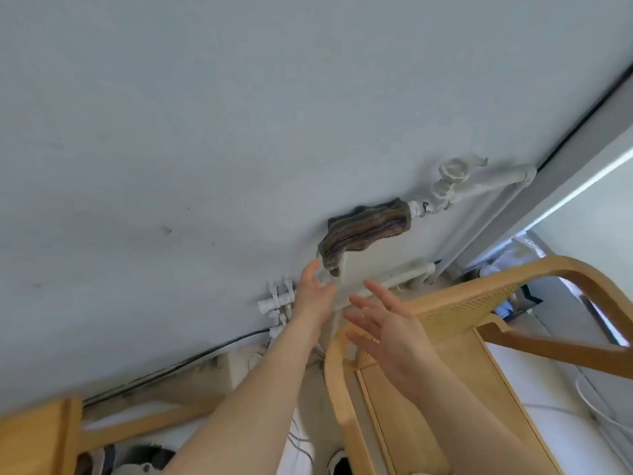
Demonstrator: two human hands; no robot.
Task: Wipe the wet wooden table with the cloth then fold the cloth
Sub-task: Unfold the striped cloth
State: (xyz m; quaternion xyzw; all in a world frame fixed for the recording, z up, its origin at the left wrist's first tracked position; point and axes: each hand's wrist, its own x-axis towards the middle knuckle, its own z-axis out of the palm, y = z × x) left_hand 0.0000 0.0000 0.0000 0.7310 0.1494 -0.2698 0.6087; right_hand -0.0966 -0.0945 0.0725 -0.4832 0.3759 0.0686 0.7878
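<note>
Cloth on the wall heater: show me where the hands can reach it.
Open room lies along the bare wall left of and above the cloth, where the left hand reaches. The gap between the white panel and the chair back is narrower; the right hand hovers there. Crowded: pipe fittings below left, valves at the cloth's right end.

Cloth [366, 231] draped over the top of the radiator [376, 269], which stands against the wall [205, 132]; pipes [448, 181] to its right. Left hand [313, 293] just below the cloth's lower end; right hand [390, 327] beside it, before the chair back [459, 303].
</note>
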